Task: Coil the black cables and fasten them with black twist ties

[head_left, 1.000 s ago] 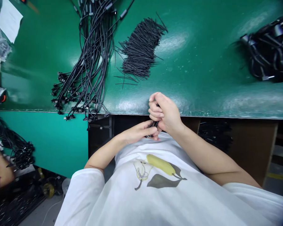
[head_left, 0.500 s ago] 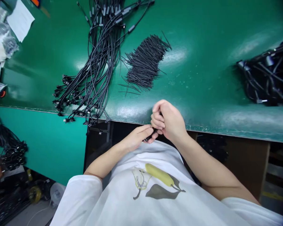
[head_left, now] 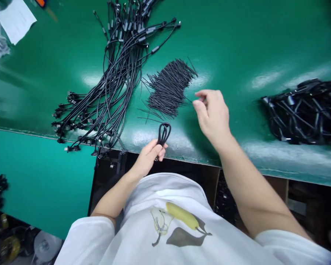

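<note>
My left hand (head_left: 150, 154) is at the near edge of the green table (head_left: 237, 44), closed around a coiled black cable (head_left: 163, 132) whose loop sticks up above the fingers. My right hand (head_left: 213, 113) is out over the table, thumb and forefinger pinched on the end of a thin black twist tie beside the pile of black twist ties (head_left: 169, 87). The pile lies just left of that hand. A spread bundle of loose black cables (head_left: 110, 84) with connectors lies further left.
A heap of coiled, tied black cables (head_left: 303, 110) sits at the right of the table. White paper (head_left: 16, 16) and plastic bags lie at the far left corner. More cables and reels are under and beside the table at left.
My hands, joined at my chest over the cable, have separated. The right hand reached forward to the tie pile; the left now holds the coiled cable up alone. The view shifted forward.
</note>
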Available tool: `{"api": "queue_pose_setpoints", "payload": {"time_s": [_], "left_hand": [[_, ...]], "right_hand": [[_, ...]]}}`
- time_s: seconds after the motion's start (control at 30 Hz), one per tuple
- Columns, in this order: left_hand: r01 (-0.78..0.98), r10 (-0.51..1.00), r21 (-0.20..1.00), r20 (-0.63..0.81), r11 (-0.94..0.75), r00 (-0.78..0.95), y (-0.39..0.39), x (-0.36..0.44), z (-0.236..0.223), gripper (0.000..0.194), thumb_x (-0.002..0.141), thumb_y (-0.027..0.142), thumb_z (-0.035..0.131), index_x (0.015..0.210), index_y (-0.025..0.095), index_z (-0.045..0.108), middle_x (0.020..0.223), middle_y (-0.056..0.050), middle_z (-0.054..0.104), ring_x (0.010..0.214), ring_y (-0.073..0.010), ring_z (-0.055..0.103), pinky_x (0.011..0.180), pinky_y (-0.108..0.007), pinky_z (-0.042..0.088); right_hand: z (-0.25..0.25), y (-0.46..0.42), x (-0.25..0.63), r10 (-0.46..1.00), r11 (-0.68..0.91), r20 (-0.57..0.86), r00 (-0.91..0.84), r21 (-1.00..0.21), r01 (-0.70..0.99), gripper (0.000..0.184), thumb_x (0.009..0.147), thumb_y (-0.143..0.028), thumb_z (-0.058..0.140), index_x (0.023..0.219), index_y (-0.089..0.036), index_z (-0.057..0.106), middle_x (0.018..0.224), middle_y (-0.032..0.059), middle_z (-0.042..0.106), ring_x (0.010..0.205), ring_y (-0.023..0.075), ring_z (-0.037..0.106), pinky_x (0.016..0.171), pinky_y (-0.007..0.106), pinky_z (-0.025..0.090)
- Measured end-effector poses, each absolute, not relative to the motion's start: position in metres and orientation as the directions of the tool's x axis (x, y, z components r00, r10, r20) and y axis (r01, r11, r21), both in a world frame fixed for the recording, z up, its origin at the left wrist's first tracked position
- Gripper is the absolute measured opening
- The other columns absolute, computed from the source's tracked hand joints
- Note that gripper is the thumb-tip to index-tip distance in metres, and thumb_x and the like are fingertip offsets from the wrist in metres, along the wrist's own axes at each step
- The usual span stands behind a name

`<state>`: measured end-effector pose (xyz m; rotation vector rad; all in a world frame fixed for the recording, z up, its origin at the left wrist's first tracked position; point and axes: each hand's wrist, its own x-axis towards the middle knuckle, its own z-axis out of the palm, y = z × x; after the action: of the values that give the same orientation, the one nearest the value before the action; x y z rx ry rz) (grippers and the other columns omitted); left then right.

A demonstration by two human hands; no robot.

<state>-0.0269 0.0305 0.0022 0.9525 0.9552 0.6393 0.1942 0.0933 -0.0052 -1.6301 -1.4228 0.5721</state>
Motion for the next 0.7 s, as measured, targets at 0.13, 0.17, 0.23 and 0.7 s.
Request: {"api": "queue_pose_setpoints", "payload": {"time_s": [0.13, 0.17, 0.23, 0.7], "left_hand": [[-0.154, 0.792, 0.826, -0.441, 0.542, 0.421, 0.04, -0.035, 0.002, 0.04, 0.084, 0.05, 0.066, 0.098, 0.012, 0.064, 0.066, 0.004, 0.047, 0.057, -0.0077, 0.042, 0.06, -0.026, 0.035], [-0.166, 0.79, 0.818, -0.446, 0.551, 0.421, 0.041, -0.035, 0.003, 0.041, 0.084, 0.05, 0.066, 0.1, 0.012, 0.065, 0.066, 0.004, 0.046, 0.057, -0.0075, 0.042, 0.06, -0.026, 0.034], [-0.194, 0.792, 0.81, -0.44, 0.554, 0.423, 0.04, -0.035, 0.005, 0.042, 0.085, 0.048, 0.066, 0.105, 0.011, 0.066, 0.066, 0.004, 0.046, 0.057, -0.0072, 0.041, 0.059, -0.025, 0.033], [-0.001, 0.804, 0.928, -0.321, 0.372, 0.5, 0.024, -0.021, 0.011, 0.026, 0.095, 0.036, 0.047, 0.106, 0.014, 0.057, 0.069, 0.004, 0.046, 0.06, -0.0091, 0.045, 0.066, -0.025, 0.039]], "right_hand": [[-0.03, 0.128, 0.225, 0.966, -0.024, 0.203, 0.161, -0.549, 0.836, 0.021, 0.093, -0.038, 0.057, 0.086, -0.019, 0.06, 0.09, 0.0096, 0.06, 0.086, 0.0244, 0.058, 0.083, 0.042, 0.049], [-0.031, 0.127, 0.228, 0.964, -0.033, 0.208, 0.165, -0.521, 0.853, 0.017, 0.093, -0.033, 0.056, 0.083, -0.019, 0.059, 0.088, 0.0088, 0.059, 0.085, 0.0239, 0.057, 0.082, 0.04, 0.048], [-0.024, 0.114, 0.229, 0.947, -0.091, 0.227, 0.228, -0.491, 0.867, 0.012, 0.092, -0.026, 0.057, 0.081, -0.02, 0.057, 0.085, 0.008, 0.058, 0.081, 0.0227, 0.055, 0.078, 0.038, 0.046], [0.028, -0.007, 0.157, 0.772, 0.57, 0.424, -0.474, -0.133, 0.811, 0.021, 0.095, -0.013, 0.047, 0.082, -0.019, 0.063, 0.093, 0.0085, 0.068, 0.074, 0.0181, 0.054, 0.065, 0.034, 0.035]]}}
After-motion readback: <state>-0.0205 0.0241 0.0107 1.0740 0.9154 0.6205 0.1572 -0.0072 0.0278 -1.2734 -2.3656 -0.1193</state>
